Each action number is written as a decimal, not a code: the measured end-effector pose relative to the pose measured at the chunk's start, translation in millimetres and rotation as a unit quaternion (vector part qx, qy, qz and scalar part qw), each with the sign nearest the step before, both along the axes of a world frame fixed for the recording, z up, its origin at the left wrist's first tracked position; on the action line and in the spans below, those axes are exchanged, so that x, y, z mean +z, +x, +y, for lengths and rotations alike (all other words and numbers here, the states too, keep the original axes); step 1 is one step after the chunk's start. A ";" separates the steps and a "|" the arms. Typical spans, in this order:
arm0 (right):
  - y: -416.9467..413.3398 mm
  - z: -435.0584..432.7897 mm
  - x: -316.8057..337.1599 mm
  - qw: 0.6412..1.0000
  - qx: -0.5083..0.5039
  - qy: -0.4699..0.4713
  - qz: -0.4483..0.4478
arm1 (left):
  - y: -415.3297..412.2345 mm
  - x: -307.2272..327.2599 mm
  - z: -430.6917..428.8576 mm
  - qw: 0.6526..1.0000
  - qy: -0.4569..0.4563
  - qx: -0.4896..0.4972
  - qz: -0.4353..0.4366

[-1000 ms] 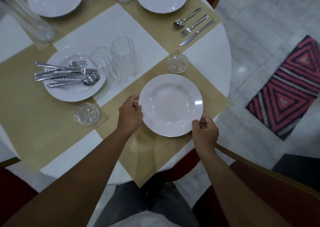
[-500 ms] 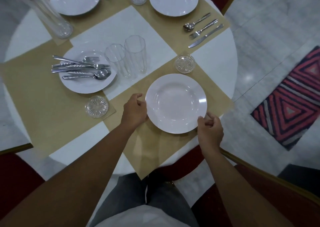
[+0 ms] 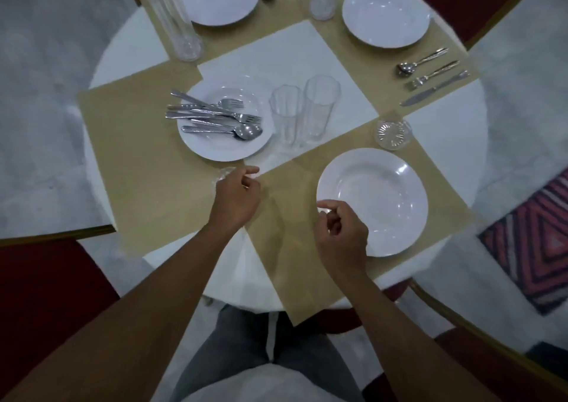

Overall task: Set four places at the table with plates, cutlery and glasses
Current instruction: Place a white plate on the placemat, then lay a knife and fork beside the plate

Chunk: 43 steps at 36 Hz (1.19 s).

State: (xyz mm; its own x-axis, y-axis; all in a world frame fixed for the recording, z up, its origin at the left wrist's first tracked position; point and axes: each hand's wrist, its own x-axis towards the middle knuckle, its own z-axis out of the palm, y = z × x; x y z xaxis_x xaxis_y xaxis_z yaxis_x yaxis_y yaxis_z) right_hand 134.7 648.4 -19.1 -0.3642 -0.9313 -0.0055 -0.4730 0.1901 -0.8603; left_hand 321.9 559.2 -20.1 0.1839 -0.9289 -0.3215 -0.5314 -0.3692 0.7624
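round white table (image 3: 445, 143), tan placemats (image 3: 144, 162), marble floor (image 3: 37, 94)

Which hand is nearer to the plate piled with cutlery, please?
Left. The left hand is just short of the cutlery plate; the right hand is farther off, over the near edge of the empty plate.

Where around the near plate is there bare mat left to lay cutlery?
Bare mat lies right of the near plate, out to the mat's edge, and left of it, between its rim and the left hand, though the right hand is over that rim. Beyond it a small glass dish sits close. The plate of cutlery and two glasses crowd the middle.
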 end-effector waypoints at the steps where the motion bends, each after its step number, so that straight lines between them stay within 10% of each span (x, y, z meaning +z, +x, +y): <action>1: 9.7 -4.1 -1.6 1.000 0.010 0.012 -0.007 | 8.3 0.5 -4.4 1.000 -0.006 0.003 -0.004; 43: 178.3 -166.8 -16.8 0.987 0.007 0.110 -0.113 | 120.2 -21.6 -214.5 0.879 -0.161 -0.347 -0.284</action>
State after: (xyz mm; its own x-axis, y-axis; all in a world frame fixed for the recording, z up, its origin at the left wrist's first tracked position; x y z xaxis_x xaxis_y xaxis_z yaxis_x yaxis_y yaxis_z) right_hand 313.1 481.6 -35.9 -0.3182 -0.9031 -0.2885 -0.2766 0.3795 -0.8829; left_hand 442.1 344.7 -41.7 -0.4169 -0.9069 -0.0616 -0.8724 0.3802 0.3071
